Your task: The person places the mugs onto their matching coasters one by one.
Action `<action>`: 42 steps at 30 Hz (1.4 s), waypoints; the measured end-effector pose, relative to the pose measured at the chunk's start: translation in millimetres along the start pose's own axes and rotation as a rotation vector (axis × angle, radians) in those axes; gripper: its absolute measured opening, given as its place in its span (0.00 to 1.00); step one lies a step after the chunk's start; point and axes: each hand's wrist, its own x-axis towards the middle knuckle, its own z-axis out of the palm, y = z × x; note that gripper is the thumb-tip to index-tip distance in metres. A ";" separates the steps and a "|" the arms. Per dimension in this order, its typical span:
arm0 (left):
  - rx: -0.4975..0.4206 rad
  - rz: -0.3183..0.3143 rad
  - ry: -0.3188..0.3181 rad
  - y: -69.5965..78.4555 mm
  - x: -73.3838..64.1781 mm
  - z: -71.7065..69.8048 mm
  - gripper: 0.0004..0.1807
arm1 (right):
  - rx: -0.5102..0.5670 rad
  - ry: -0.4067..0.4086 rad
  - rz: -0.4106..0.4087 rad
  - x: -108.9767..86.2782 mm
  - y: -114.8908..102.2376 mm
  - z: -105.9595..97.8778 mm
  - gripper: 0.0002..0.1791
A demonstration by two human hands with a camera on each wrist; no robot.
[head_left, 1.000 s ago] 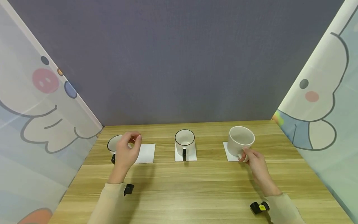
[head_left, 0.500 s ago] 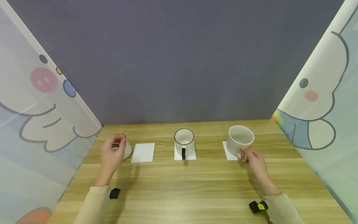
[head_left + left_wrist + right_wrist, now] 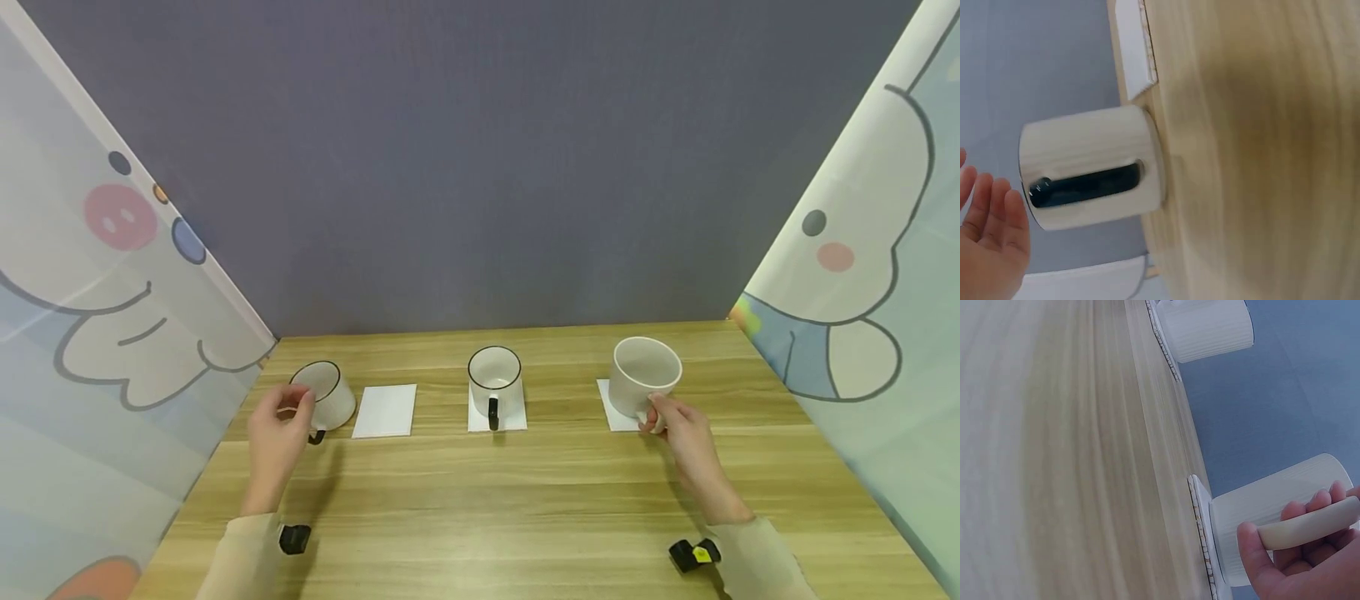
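A white mug [image 3: 337, 408] with a dark rim and black handle [image 3: 1088, 185] stands upright on the wooden table at the left. My left hand [image 3: 276, 446] is just left of it, fingers loosely bent near the rim and holding nothing. At the right, my right hand [image 3: 686, 442] grips the pale handle [image 3: 1310, 526] of a wider, plain white mug [image 3: 637, 392]. That mug stands over a white square coaster [image 3: 617, 419], thumb and fingers wrapping its handle in the right wrist view.
Between the two hands, another black-handled mug [image 3: 495, 377] stands on a white coaster [image 3: 517, 422]. A bare white coaster [image 3: 385, 411] lies right of the left mug. A dark grey panel [image 3: 480, 167] closes off the back; cartoon-printed sheets [image 3: 112, 333] line both sides.
My left hand has moved left and toward me, passing over the left mug to its near left side. The right hand keeps its grip on the plain mug's handle.
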 end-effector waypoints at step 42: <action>-0.399 -0.534 -0.484 -37.8 -4.8 -13.2 0.22 | 0.023 0.001 -0.016 0.7 2.5 -0.9 0.24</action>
